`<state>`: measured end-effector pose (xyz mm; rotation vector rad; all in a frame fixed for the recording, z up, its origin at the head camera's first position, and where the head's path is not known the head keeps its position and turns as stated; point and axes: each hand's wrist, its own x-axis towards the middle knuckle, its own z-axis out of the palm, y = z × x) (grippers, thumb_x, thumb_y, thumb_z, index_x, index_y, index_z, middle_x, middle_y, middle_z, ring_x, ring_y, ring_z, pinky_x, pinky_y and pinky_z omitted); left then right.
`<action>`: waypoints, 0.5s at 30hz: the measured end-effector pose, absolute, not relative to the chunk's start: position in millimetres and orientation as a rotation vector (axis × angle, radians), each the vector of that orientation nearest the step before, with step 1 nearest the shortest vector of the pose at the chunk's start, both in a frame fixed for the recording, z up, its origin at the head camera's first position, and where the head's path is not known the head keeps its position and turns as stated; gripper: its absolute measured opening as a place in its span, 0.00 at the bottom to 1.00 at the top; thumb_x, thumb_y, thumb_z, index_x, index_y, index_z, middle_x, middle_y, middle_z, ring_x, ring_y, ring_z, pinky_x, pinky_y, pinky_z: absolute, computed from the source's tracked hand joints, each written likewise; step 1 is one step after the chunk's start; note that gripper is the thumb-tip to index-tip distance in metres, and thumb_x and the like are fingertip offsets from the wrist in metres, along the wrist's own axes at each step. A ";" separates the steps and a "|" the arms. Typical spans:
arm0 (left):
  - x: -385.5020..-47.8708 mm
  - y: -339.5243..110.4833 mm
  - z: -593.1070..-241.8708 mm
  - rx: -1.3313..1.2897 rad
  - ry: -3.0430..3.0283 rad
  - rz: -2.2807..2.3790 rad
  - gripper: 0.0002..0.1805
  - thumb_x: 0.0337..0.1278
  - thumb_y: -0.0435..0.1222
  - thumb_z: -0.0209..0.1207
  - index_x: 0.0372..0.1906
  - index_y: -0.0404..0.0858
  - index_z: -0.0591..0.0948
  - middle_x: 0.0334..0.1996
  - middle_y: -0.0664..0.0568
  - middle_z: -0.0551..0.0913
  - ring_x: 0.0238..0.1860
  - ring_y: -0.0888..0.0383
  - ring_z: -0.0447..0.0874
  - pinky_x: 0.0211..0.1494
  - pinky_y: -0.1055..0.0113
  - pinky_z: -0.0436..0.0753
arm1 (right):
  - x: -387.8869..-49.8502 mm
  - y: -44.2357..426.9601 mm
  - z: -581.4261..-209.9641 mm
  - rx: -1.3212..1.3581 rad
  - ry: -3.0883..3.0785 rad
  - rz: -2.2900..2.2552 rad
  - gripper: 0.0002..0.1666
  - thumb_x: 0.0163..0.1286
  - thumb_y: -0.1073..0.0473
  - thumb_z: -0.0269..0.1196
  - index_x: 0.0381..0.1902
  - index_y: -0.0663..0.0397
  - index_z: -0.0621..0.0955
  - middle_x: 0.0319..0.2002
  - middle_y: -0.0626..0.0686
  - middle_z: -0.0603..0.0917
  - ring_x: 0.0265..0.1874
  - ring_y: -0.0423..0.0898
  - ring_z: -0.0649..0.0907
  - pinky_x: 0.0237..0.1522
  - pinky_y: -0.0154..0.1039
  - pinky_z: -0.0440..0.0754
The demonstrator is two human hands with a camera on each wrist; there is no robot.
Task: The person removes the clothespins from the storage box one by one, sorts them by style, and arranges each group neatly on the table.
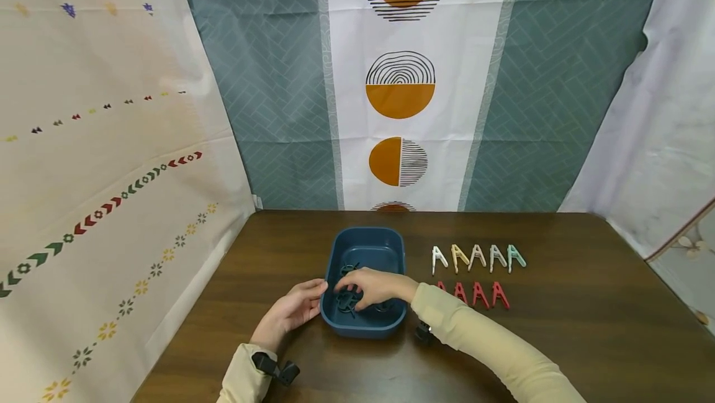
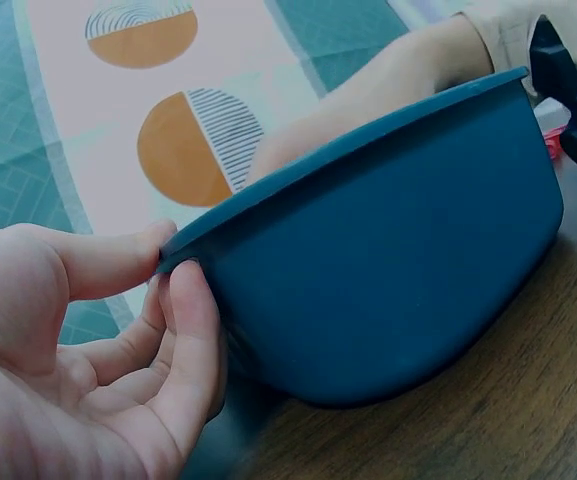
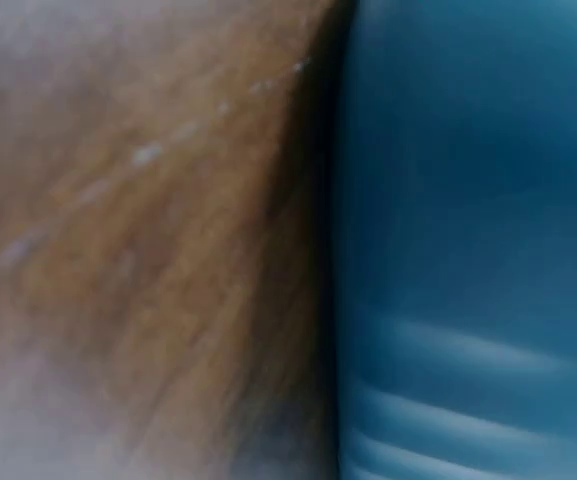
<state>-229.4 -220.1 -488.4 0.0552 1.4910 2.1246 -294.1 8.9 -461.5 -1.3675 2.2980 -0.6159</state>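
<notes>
A dark blue plastic bin (image 1: pixel 363 332) stands on the wooden table. My left hand (image 1: pixel 298 308) is at its left side; in the left wrist view the thumb and fingers (image 2: pixel 194 300) pinch the rim. My right hand (image 1: pixel 377 286) reaches down inside the bin with bent fingers, thumb apart from them. Under and between these fingers lie several small dark pieces (image 1: pixel 347 301), too dark to name. Whether the fingertips grip one is not clear. In the right wrist view only the blurred bin wall (image 3: pixel 468 200) and table show, without the hand.
Right of the bin, several small A-shaped plastic pieces, in white, yellow and green (image 1: pixel 516 256), form a row on the table (image 1: pixel 575 303). Several red ones (image 1: pixel 479 295) make a nearer row, partly behind the right forearm. Cloths hang behind and at both sides.
</notes>
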 end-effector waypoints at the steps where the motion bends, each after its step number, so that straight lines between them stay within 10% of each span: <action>1: -229.3 -219.4 -488.2 0.059 1.486 2.128 0.10 0.75 0.34 0.44 0.55 0.36 0.67 0.35 0.59 0.81 0.36 0.67 0.81 0.42 0.76 0.82 | -294.3 8.3 -462.2 -1.371 2.299 -0.617 0.32 0.59 0.62 0.71 0.61 0.48 0.76 0.57 0.49 0.79 0.50 0.40 0.79 0.48 0.28 0.80; 15: -227.7 -218.4 -485.2 0.016 1.493 2.142 0.12 0.74 0.34 0.45 0.56 0.34 0.65 0.34 0.58 0.80 0.34 0.68 0.81 0.40 0.77 0.82 | -296.4 5.2 -465.6 -1.404 2.271 -0.591 0.29 0.60 0.59 0.71 0.60 0.51 0.76 0.40 0.48 0.78 0.28 0.31 0.76 0.32 0.24 0.77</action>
